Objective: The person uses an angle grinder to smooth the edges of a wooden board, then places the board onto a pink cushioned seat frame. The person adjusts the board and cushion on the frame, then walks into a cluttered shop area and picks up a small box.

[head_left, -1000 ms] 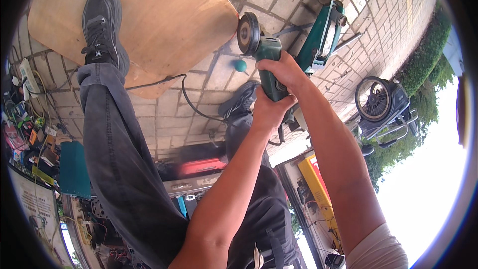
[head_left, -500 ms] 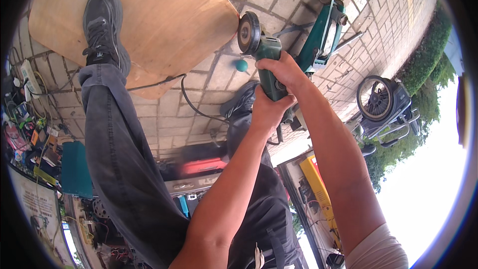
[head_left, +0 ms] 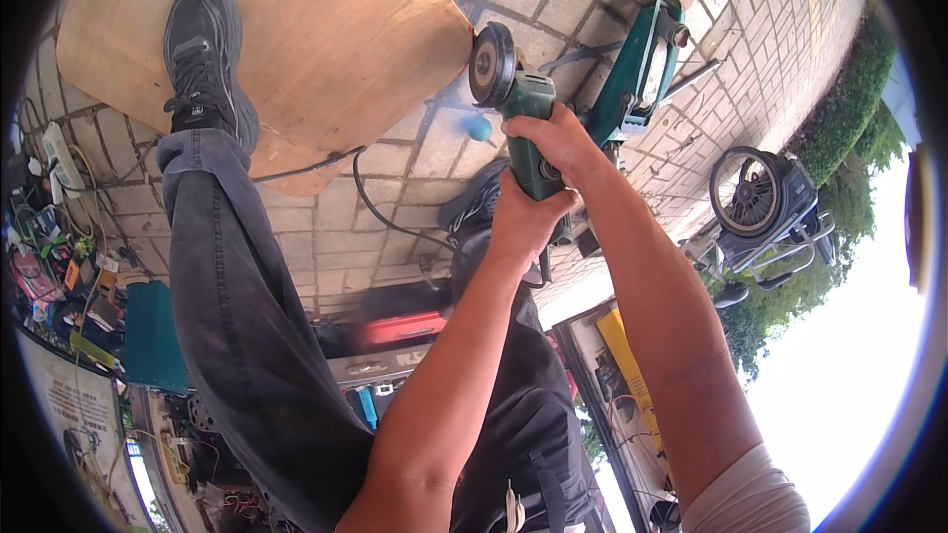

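A green angle grinder [head_left: 533, 123] is held in both of my hands. My right hand [head_left: 555, 138] wraps round its body behind the head. Lower down, my left hand [head_left: 525, 217] closes round the rear of the handle. The grinder's round disc [head_left: 486, 64] is at the right corner of a plywood board [head_left: 326, 39], where the edge looks darkened; whether they touch is hard to tell. A faint bluish haze hangs below the disc. My black shoe [head_left: 202, 49] rests on the board.
A small teal ball [head_left: 478, 127] lies on the brick paving below the disc. Right of the grinder stands a green floor jack [head_left: 632, 79]. The black cord [head_left: 370, 192] runs across the paving. Farther right is a wheeled machine [head_left: 760, 202]; cluttered tools [head_left: 59, 257] lie left.
The grinder and both hands have shifted very slightly left. More bluish haze shows around the ball below the disc.
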A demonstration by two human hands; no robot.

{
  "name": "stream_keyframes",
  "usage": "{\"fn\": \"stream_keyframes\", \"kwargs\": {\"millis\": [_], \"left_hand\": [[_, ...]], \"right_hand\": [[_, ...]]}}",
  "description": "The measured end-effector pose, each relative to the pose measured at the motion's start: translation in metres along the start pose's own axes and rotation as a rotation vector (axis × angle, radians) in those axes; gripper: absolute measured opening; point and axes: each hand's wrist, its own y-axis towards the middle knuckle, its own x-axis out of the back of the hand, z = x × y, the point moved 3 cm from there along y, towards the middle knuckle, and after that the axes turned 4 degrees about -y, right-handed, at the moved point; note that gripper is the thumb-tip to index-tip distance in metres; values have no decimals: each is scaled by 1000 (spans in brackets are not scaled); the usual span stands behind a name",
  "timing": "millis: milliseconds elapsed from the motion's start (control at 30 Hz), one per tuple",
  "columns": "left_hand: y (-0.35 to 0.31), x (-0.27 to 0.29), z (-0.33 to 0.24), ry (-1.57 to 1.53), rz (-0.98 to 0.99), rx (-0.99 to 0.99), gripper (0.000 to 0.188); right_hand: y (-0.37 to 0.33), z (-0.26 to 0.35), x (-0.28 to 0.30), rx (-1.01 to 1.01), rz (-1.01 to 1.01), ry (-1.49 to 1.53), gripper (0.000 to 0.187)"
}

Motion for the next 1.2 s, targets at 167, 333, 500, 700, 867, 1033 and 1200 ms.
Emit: {"fn": "stream_keyframes", "kwargs": {"millis": [167, 333, 500, 700, 867, 1033, 1200], "left_hand": [[-1, 1, 5, 14, 8, -2, 64], [-3, 3, 15, -5, -12, -23, 65], [-3, 5, 16, 19, -22, -28, 63], [-4, 4, 11, 49, -29, -5, 58], [-2, 6, 11, 81, -43, -6, 59], [-1, 10, 12, 102, -51, 7, 60], [-2, 12, 9, 137, -54, 24, 61]], "right_hand": [[-4, -3, -3, 14, -5, 0, 44], [-13, -6, -7, -12, -38, -24, 44], [-13, -8, -8, -26, -28, 2, 43], [-8, -12, -7, -28, -6, 27, 37], [-4, -15, -8, -17, 12, 56, 37], [-8, -11, -11, -26, -8, 82, 39], [-11, -8, -11, -51, -29, 66, 40]]}}
